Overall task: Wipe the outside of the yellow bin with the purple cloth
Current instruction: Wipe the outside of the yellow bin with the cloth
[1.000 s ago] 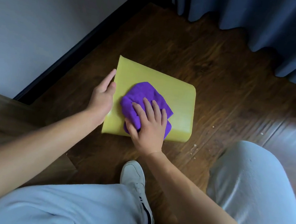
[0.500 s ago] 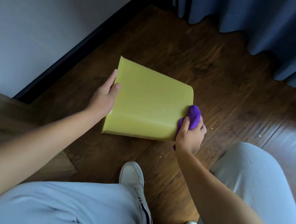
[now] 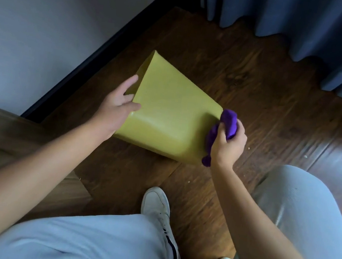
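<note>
I'm looking straight down at the yellow bin (image 3: 167, 116) lying on its side on the dark wooden floor (image 3: 248, 78), near the corner where the white wall (image 3: 50, 15) meets the black skirting board (image 3: 101, 55). One broad flat side faces up at me, and it looks tilted, the left edge raised a little. The left hand (image 3: 115, 109) is on that left edge, thumb lying across the top face, fingers spread and reaching along the narrow side beneath; it's a loose steadying hold, not a tight clamp. Over on the other side, the right hand (image 3: 227, 145) is closed in a fist around the purple cloth (image 3: 228, 124), which is bunched up, a lump poking out above the knuckles and a small tail hanging below the wrist. The cloth presses against the bin's rounded right edge, just by the far corner. Blue curtains (image 3: 309, 28) hang along the top right, well apart from the bin. Down at the bottom I've got both knees in pale trousers (image 3: 85, 242) and a white shoe (image 3: 159, 210) planted on the floor between the arms, near the bin's closest edge. A few pale crumbs (image 3: 249, 148) are scattered on the boards to the right of the fist
</note>
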The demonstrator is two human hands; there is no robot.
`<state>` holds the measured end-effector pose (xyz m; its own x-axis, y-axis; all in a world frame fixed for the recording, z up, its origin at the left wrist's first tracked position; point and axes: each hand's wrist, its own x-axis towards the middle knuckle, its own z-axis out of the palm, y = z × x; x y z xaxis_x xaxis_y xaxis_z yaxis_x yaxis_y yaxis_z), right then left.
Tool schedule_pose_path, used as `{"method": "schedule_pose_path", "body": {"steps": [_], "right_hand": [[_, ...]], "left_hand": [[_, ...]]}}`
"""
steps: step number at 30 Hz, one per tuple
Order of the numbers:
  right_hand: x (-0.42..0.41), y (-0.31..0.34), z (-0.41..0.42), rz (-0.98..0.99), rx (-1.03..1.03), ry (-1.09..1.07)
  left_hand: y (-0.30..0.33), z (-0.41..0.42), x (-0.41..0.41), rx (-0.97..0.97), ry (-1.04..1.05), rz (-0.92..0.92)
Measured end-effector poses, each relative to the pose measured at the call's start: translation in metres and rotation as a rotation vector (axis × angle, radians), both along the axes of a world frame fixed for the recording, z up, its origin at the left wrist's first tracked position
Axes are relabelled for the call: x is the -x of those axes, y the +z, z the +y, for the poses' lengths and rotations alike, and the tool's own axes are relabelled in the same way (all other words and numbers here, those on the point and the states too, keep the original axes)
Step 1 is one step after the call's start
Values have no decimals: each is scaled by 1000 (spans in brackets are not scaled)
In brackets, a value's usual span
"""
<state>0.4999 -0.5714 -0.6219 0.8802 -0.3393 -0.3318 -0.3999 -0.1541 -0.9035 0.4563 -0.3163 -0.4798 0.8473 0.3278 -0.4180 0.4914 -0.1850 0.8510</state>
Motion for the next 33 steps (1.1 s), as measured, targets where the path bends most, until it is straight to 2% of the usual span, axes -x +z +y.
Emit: {"method": "schedule_pose_path", "body": {"steps": [3,6,9,12,14,18,28,33], "right_hand": [[-15,28,5,-162,-61,100],[-25,49,0,-186,-99,89],[-34,59,-6,-174,-121,119],[-37,64,-10,-147,-96,255],[-35,67,-11,-152,-43,315],[-28,75,-9,-175,-48,304],[-32,86,-11,-154,-76,267],[-36,88,-13,-141,-57,259]], "left_hand": [[10,-8,3,-180,-377,64],[18,-9,8,-335,-682,169],[27,-8,12,-414,-775,218],[32,-11,19,-569,-851,229],[32,-18,23,-552,-873,223],[27,-28,27,-507,-821,177],[21,-25,18,-540,-332,-230],[35,-41,3,-475,-147,-174]]}}
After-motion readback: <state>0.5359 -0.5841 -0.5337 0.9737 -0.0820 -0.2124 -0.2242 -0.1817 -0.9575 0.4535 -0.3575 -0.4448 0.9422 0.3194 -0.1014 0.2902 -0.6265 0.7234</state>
